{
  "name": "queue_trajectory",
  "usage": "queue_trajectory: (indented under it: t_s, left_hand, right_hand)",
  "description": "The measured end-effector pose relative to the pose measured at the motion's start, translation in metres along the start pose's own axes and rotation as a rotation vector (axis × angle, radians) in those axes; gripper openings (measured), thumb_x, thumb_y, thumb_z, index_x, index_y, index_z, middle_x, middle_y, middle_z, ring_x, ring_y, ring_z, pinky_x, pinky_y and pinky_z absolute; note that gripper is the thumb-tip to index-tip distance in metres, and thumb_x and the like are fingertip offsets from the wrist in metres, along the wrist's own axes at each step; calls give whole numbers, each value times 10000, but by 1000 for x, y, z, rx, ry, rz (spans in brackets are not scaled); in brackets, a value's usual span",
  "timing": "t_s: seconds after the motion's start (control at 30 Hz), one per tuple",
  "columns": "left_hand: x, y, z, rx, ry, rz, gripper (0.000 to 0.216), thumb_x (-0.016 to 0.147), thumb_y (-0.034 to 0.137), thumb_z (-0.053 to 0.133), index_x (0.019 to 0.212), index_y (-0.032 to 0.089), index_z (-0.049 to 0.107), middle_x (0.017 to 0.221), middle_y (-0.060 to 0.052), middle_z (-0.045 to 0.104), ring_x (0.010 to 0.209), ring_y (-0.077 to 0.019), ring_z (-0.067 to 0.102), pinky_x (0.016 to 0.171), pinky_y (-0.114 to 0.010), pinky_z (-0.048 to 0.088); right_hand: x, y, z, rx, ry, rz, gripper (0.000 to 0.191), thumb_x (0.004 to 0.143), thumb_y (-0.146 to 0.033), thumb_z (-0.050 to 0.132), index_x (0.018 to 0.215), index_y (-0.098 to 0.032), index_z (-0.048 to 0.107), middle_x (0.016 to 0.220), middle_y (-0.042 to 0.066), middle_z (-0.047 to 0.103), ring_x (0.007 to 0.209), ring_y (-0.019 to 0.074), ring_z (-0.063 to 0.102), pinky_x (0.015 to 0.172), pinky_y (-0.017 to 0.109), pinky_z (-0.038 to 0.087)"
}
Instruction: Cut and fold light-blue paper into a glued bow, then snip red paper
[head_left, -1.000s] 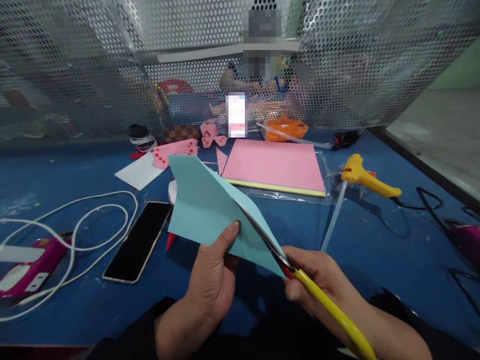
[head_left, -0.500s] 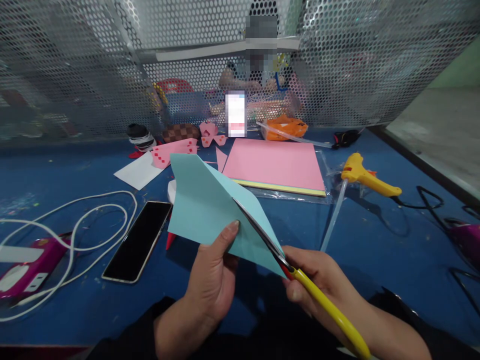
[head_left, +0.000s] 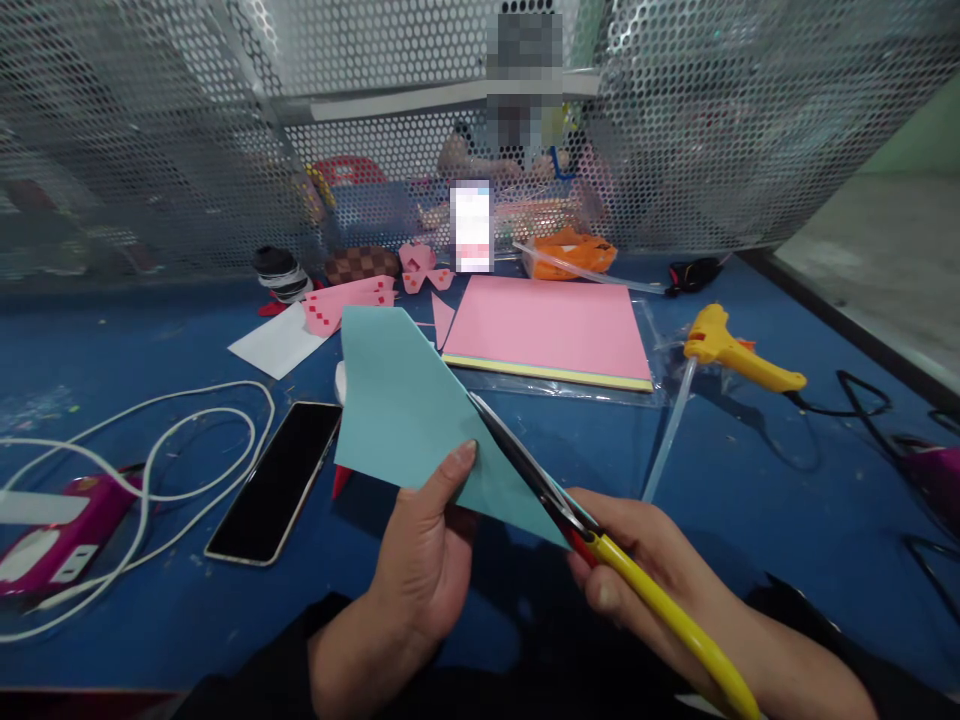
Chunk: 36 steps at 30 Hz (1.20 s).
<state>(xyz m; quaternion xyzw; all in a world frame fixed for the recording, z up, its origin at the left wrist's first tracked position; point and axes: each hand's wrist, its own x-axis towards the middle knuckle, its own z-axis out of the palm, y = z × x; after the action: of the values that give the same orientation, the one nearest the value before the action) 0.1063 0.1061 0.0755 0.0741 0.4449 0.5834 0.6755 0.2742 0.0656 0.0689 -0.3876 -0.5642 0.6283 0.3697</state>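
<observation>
Teal paper, left hand | scissors in right hand, lower blade hidden

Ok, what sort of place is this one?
Probably a craft workbench in a screened-off booth: scissors cutting teal paper, a yellow glue gun, and perforated metal screens around the blue table.

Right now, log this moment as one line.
left hand: holds teal paper | right hand: holds scissors, blades at paper edge | nearby: phone

Left grip pinches, thumb up; right grip clenched.
</observation>
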Motion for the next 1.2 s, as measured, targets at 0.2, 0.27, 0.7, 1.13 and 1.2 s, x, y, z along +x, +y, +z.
queue_trajectory:
  t_s: [0.2, 0.27, 0.7, 1.13, 1.2]
  left_hand:
    - [2, 3, 1, -25, 31, 12, 379, 694, 79, 814, 1046, 185, 721, 929, -19, 769, 829, -156, 704, 841, -292, 583]
    - [1, 2, 1, -18, 18, 11, 383, 699, 88, 814, 1057, 183, 716, 941, -23, 769, 855, -165, 707, 858, -299, 580]
    - [-1, -6, -1, 31, -75, -32, 463, 746, 119, 793, 1181, 216, 671, 1038, -37, 760, 945, -198, 703, 901, -345, 572]
    - [2, -8, -1, 26, -61, -28, 472, 713, 129, 823, 1159, 214, 693, 1022, -43, 766, 955, -198, 708, 898, -338, 576]
    - [2, -8, -2, 31, -54, -30, 477, 690, 136, 841, 1140, 212, 703, 1004, -41, 768, 961, -206, 707, 903, -340, 572]
  right_hand:
    - [0, -1, 0, 10, -21, 55, 382, 810, -529, 698, 772, -208, 495, 627, -75, 346, 555, 92, 278, 470, 223, 250]
    - [2, 0, -1, -17, -25, 29, 364, 826, -524, 683, 802, -204, 511, 651, -69, 350, 575, 97, 280, 482, 225, 253]
    - [-1, 9, -3, -9, -23, -63, 382, 904, -530, 604, 745, -206, 478, 525, -92, 375, 427, 54, 268, 380, 219, 189]
    - [-3, 15, 1, 10, -1, 17, 503, 925, -619, 512, 648, -206, 437, 426, -97, 374, 348, 33, 303, 321, 191, 164]
    - [-2, 15, 1, 0, 10, 30, 516, 919, -629, 513, 635, -204, 437, 433, -93, 371, 357, 34, 305, 324, 190, 173]
